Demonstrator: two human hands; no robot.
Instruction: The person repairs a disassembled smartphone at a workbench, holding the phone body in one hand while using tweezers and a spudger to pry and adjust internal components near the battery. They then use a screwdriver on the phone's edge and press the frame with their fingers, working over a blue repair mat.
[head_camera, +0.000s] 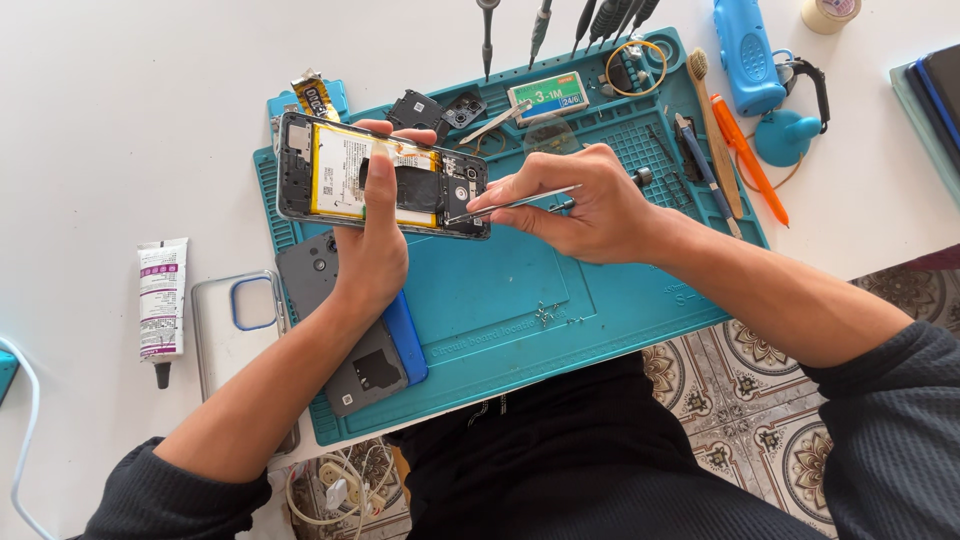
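You are at a phone-repair bench: a teal repair mat (500, 300) covers the white table (110, 120), precision screwdrivers (560, 25) line its far edge, a glue tube (161, 300) lies at left, and patterned floor tiles (760, 400) show near right.

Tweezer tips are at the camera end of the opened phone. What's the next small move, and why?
Probably ease the thin metal tweezers in the right hand slightly further in: their tips sit at the camera end of the opened black phone with yellow-edged battery, which the left hand grips above the teal mat.
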